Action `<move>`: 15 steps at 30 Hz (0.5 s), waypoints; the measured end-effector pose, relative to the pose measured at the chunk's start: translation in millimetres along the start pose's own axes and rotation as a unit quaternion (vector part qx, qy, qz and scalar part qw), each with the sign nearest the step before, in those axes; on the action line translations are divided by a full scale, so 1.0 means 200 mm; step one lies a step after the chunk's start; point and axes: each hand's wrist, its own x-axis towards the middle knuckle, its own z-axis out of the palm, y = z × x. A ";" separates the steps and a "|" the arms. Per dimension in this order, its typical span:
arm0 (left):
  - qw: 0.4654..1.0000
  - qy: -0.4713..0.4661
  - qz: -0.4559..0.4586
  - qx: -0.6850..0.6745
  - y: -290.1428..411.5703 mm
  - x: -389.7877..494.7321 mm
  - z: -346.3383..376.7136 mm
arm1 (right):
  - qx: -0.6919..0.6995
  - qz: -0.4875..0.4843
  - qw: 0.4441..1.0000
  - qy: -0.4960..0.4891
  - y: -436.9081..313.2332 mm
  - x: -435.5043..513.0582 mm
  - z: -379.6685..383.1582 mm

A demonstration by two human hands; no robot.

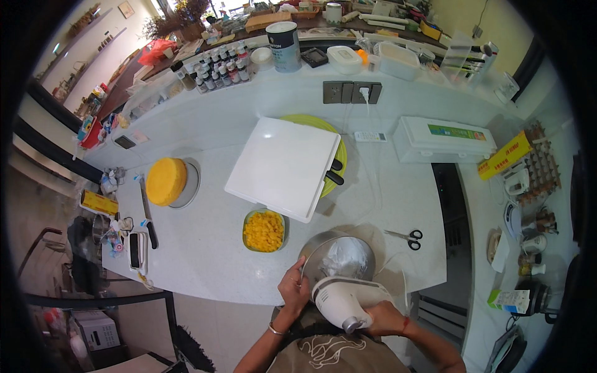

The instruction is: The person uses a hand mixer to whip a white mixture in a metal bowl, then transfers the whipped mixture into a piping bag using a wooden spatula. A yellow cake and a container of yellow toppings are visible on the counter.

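My left hand (295,289) grips the near-left rim of a metal mixing bowl (316,261), its thumb and fingers on the edge. The bowl tilts towards me and holds white cream (347,255). A white electric hand mixer (347,298) is held over the bowl's near side by my right hand (385,318), which wraps the handle. Its body hides the beaters. Just beyond the bowl, to the left, a small square container (263,231) holds diced yellow fruit, perhaps mango. Scissors (413,240) with black handles lie to the bowl's right.
A white square tray (282,168) overlaps a green round plate or turntable (343,161), with two black handles (335,177) poking out. At left, a yellow round cake (164,182) leans on a metal round (193,186) near a long knife (148,219). A lidded white box (443,140) stands back right.
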 end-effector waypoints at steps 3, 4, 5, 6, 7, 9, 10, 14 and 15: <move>1.000 0.008 0.018 0.004 0.00 -0.01 0.00 | 0.062 -0.071 0.976 0.196 -0.03 0.05 -0.02; 1.000 0.010 0.026 0.002 0.00 -0.01 0.00 | 0.077 -0.026 0.978 0.193 -0.03 0.05 -0.04; 1.000 0.006 0.030 0.009 0.00 -0.01 0.00 | 0.071 -0.025 0.976 0.205 -0.03 0.05 -0.06; 0.999 0.000 0.031 0.010 0.00 -0.01 0.00 | 0.065 -0.025 0.974 0.217 -0.03 0.05 -0.08; 0.999 -0.006 0.033 0.007 0.00 -0.01 -0.01 | 0.060 -0.038 0.968 0.239 -0.04 0.04 -0.09; 1.000 -0.007 0.020 0.009 -0.01 0.00 -0.01 | 0.016 0.002 0.979 0.203 -0.03 0.02 -0.09; 1.000 -0.006 0.014 0.007 -0.01 0.01 -0.01 | -0.012 0.001 0.980 0.198 -0.03 0.01 -0.10; 1.000 0.002 0.007 0.007 -0.02 0.01 -0.01 | -0.173 0.046 0.983 0.024 -0.02 -0.03 -0.05; 1.000 0.003 -0.002 -0.001 -0.02 0.01 -0.01 | -0.173 0.032 0.984 0.022 -0.02 -0.04 -0.05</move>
